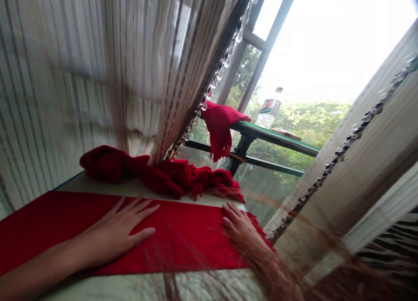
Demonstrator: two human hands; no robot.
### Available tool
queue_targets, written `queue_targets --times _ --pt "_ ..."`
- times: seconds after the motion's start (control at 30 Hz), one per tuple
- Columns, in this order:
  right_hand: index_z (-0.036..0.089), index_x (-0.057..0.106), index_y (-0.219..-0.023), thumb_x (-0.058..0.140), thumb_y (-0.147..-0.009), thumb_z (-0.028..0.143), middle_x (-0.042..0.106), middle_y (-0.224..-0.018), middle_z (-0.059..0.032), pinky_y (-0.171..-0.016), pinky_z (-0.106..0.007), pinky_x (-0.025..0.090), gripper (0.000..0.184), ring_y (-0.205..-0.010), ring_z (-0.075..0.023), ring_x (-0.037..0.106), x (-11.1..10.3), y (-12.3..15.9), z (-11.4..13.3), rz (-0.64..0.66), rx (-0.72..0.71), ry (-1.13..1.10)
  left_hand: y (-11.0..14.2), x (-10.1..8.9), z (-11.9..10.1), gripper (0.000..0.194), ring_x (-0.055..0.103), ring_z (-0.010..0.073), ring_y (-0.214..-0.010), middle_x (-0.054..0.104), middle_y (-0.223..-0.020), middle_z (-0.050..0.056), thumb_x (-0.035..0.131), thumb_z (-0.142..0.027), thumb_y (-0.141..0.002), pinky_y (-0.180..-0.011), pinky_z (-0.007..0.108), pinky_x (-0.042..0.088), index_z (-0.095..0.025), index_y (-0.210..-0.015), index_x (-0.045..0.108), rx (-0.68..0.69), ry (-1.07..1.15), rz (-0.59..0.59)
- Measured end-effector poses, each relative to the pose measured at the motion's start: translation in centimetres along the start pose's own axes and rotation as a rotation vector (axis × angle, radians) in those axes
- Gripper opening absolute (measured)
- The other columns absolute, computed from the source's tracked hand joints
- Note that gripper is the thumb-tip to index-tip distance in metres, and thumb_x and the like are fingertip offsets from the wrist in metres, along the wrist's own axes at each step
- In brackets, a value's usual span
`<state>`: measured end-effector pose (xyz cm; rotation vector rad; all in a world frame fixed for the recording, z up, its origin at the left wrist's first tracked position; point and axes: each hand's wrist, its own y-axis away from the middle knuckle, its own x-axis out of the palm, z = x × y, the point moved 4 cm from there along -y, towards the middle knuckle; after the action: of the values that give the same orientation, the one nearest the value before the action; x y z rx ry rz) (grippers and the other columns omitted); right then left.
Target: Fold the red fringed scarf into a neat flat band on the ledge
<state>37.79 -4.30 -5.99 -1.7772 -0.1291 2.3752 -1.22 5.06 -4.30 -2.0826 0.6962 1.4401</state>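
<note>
A red fringed scarf lies spread flat across a pale table, its fringed end toward the right. My left hand rests on it, palm down, with the fingers spread. Near the fringed end, my right hand also lies flat on the cloth with its fingers stretched forward. Neither hand grips anything. Behind the flat scarf sits a crumpled heap of dark red fabric with some fringe showing. Strands of hair blur across the lower right and partly veil my right forearm.
A striped sheer curtain with beaded trim hangs behind the table; another curtain hangs at right. Beyond, a green railing carries another red fringed cloth and a clear bottle. Window frames and greenery stand further back.
</note>
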Motion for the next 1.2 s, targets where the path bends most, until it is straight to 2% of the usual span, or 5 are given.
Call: queue_targets --times 0.2,0.37,0.67,0.97,1.2 --pt "0.031 0.05 -0.149 0.041 -0.099 0.062 0.038 -0.165 -0.0063 -0.127 -0.052 0.022 0.06 -0.154 -0.0268 0.028 -0.5 0.1 1.1 0.005 -0.069 -0.068 -0.4 0.6 0.8 0.068 0.017 0.0315 -0.156 0.031 -0.166 0.001 0.041 -0.077 -0.095 -0.124 0.063 0.004 -0.046 -0.156 0.033 -0.033 0.007 0.039" --pt "0.028 0.05 -0.149 0.039 -0.1 0.063 0.038 -0.165 -0.0083 -0.126 -0.052 0.025 0.062 -0.154 -0.0275 0.029 -0.9 0.4 1.0 -0.01 -0.045 -0.082 -0.2 0.5 0.7 0.069 0.018 0.0332 -0.156 0.031 -0.166 0.002 0.042 -0.077 -0.095 -0.123 0.064 0.004 -0.045 -0.156 0.034 -0.025 0.018 0.038" --pt "0.028 0.052 -0.148 0.042 -0.098 0.058 0.04 -0.164 -0.0063 -0.128 -0.052 0.02 0.06 -0.154 -0.0276 0.03 -0.2 0.4 0.2 0.01 -0.01 -0.043 0.4 -0.6 -0.6 0.068 0.022 0.0357 -0.154 0.034 -0.165 0.008 0.042 -0.073 -0.098 -0.123 0.065 0.006 -0.036 -0.156 0.04 0.024 0.023 0.018" --pt "0.024 0.05 -0.15 0.037 -0.097 0.06 0.041 -0.163 -0.0076 -0.128 -0.052 0.021 0.065 -0.154 -0.0273 0.03 0.1 0.4 -0.1 0.025 -0.014 -0.014 0.6 -1.0 -1.2 0.07 0.014 0.0316 -0.157 0.027 -0.167 0.004 0.038 -0.072 -0.098 -0.124 0.064 0.004 -0.036 -0.158 0.035 -0.026 -0.016 0.109" --pt "0.024 0.052 -0.148 0.038 -0.097 0.059 0.042 -0.162 -0.0071 -0.128 -0.051 0.021 0.064 -0.153 -0.0265 0.032 0.7 0.0 -0.9 0.002 -0.025 -0.009 0.5 -1.2 -1.4 0.068 0.015 0.0323 -0.156 0.028 -0.167 0.005 0.041 -0.068 -0.099 -0.124 0.064 0.005 -0.035 -0.158 0.035 -0.042 -0.035 0.11"
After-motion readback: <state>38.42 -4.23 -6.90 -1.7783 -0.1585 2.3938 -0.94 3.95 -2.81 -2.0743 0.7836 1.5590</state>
